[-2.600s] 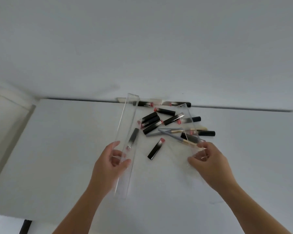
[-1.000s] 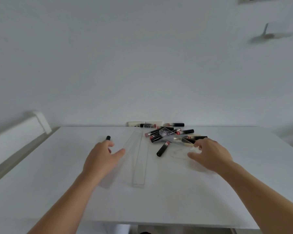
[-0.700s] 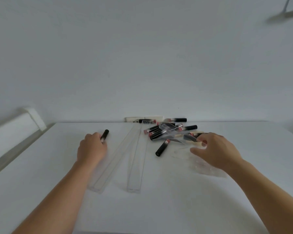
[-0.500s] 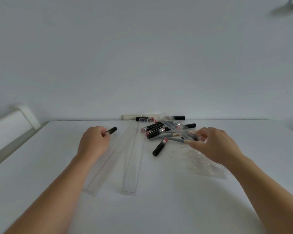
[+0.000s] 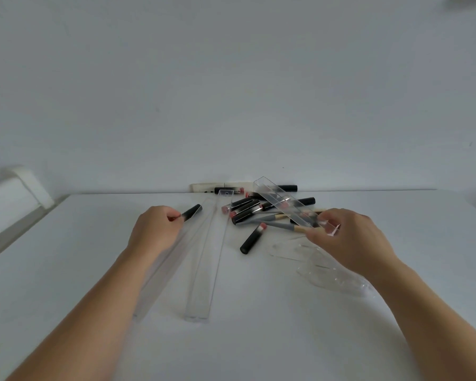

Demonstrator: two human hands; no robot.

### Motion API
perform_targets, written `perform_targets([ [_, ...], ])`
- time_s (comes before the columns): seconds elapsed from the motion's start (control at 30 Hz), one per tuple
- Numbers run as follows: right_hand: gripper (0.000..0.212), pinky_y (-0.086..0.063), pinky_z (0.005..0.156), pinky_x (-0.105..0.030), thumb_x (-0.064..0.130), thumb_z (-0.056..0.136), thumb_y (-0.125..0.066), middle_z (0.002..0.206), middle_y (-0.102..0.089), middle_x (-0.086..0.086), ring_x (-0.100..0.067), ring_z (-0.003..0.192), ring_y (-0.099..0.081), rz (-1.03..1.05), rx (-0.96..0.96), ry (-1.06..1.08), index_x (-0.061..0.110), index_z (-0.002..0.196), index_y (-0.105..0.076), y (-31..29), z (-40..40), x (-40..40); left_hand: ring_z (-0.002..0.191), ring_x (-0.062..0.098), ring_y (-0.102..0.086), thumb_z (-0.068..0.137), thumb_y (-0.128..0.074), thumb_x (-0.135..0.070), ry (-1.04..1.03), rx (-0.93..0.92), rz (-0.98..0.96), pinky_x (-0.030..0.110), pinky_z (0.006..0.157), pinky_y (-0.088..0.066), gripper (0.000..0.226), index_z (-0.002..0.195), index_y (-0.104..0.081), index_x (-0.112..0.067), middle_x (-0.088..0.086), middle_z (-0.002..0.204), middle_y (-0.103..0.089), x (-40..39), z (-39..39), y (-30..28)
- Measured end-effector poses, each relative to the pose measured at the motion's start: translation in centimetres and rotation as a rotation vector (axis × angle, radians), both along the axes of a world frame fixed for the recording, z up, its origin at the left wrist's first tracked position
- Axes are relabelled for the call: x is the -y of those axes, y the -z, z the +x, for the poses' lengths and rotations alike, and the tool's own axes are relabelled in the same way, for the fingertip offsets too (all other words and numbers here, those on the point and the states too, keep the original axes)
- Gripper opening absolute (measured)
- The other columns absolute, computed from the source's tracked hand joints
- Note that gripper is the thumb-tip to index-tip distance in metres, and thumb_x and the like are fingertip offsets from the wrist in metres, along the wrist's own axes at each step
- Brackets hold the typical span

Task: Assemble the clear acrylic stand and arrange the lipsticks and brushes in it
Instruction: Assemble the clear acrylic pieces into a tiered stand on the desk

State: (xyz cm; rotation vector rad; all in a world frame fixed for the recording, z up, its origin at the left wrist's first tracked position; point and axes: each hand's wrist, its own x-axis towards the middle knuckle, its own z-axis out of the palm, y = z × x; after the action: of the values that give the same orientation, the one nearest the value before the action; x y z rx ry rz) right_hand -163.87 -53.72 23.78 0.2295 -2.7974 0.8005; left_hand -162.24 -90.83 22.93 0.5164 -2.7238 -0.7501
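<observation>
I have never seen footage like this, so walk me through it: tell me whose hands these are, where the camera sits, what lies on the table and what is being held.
There is no machine here. A person wears a wide-angle camera on the head, looking forward and down, so you see their own two arms reaching away from you. There is only this one view.

The left hand holds a black lipstick by its pink end. The right hand grips one end of a clear acrylic tray, lifted at a slant over a pile of lipsticks and grey-handled brushes.

On the white table lie two long clear trays: one in the middle, another partly under the left forearm. One lipstick lies apart from the pile. Some clear curved pieces rest below the right hand; I cannot tell their shape.
</observation>
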Motion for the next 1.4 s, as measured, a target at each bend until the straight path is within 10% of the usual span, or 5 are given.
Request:
perform_targets([
  [0.5, 0.032, -0.055, 0.069, -0.039, 0.051, 0.078, -0.07, 0.081, -0.064, 0.011, -0.013, 0.079, -0.061, -0.049, -0.017, -0.032, 0.021, 0.092, -0.067, -0.1, -0.3, -1.4, 0.064, 0.024, -0.057, 0.082, -0.06, -0.033, 0.025, 0.075, 0.106, 0.028, 0.058, -0.037, 0.025, 0.067, -0.073, -0.017, 0.004, 0.068, -0.069, 0.5, -0.7, -0.9],
  [0.67, 0.035, -0.049, 0.068, -0.033, 0.055, 0.079, -0.07, 0.086, -0.061, 0.016, -0.008, 0.082, -0.058, -0.05, -0.064, -0.027, 0.031, 0.105, -0.067, -0.5, -1.1, -3.2, 0.097, 0.021, -0.063, 0.09, -0.062, -0.035, 0.004, -0.021, -0.038, 0.034, 0.084, -0.046, 0.033, 0.118, -0.067, -0.019, -0.006, 0.101, -0.071, -2.1, 0.3, -2.7],
  [0.93, 0.042, -0.053, 0.072, -0.037, 0.062, 0.077, -0.069, 0.086, -0.06, 0.015, -0.011, 0.082, -0.059, -0.082, -0.093, -0.014, 0.032, 0.106, -0.068, 0.2, -1.2, -5.2, 0.11, 0.009, -0.054, 0.084, -0.069, -0.056, 0.808, -0.006, -0.241, 0.03, 0.095, -0.045, 0.05, 0.128, -0.063, -0.033, -0.012, 0.122, -0.059, -17.5, 3.8, -3.8],
  [1.07, 0.041, -0.054, 0.073, -0.037, 0.06, 0.076, -0.07, 0.085, -0.061, 0.013, -0.011, 0.079, -0.059, -0.153, -0.087, -0.023, 0.031, 0.104, -0.069, 0.7, -1.1, -5.4, 0.124, 0.015, -0.04, 0.082, -0.066, -0.065, 0.895, 0.075, -0.477, 0.037, 0.108, -0.032, 0.074, 0.146, -0.046, -0.035, -0.017, 0.145, -0.047, -20.2, 2.9, -1.8],
  [1.4, 0.043, -0.054, 0.075, -0.038, 0.062, 0.073, -0.07, 0.088, -0.062, 0.013, -0.01, 0.08, -0.059, -0.263, -0.052, -0.013, 0.032, 0.105, -0.068, 0.8, -1.1, -6.0, 0.121, -0.003, -0.04, 0.065, -0.072, -0.072, 0.87, 0.003, -0.222, 0.03, 0.108, -0.037, 0.083, 0.139, -0.054, -0.039, -0.026, 0.127, -0.05, -19.6, 3.0, -2.2],
])
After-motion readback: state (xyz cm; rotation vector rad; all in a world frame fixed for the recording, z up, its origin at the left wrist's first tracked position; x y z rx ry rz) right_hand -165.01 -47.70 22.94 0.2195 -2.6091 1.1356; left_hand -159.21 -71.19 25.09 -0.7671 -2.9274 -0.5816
